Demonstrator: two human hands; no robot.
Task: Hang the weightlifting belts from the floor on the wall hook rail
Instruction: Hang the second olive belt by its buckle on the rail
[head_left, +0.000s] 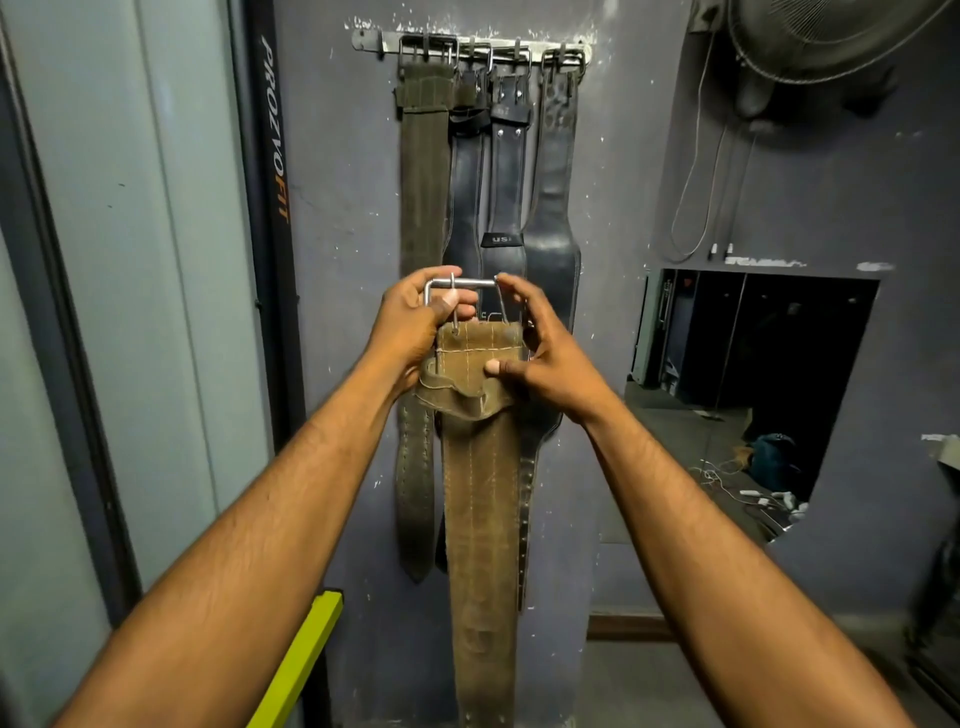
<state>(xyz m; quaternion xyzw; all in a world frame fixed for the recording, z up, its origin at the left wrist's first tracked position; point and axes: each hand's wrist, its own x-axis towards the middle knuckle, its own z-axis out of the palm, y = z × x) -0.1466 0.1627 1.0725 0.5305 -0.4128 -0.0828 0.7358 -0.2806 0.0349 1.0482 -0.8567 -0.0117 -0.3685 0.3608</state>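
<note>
Both of my hands grip one tan belt (483, 493) at its buckle end, held up in front of the wall (343, 208). My left hand (410, 327) has its fingers curled round the left side of the metal buckle (460, 283), with the thumb laid across a prong. My right hand (545, 353) pinches the folded, stitched end of the belt, thumb pressed on the front face, while its index fingertip touches the right corner of the buckle. The buckle frame stands upright above the fold, and the rest of the strap hangs straight down between my forearms and out of view at the bottom edge. The hook rail (374, 41) is fixed high on the wall, well above the buckle. Four belts hang from it side by side: one olive belt (423, 182) at the left and three black belts (506, 182) to its right. The tan belt hangs in front of their lower halves and is not on the rail. A black upright (272, 135) with lettering stands to the left of the wall, with a yellow bar (301, 660) low beside it. A fan (831, 36) is mounted at upper right, a cord (696, 208) hanging below it, above a dark opening (753, 389).
</note>
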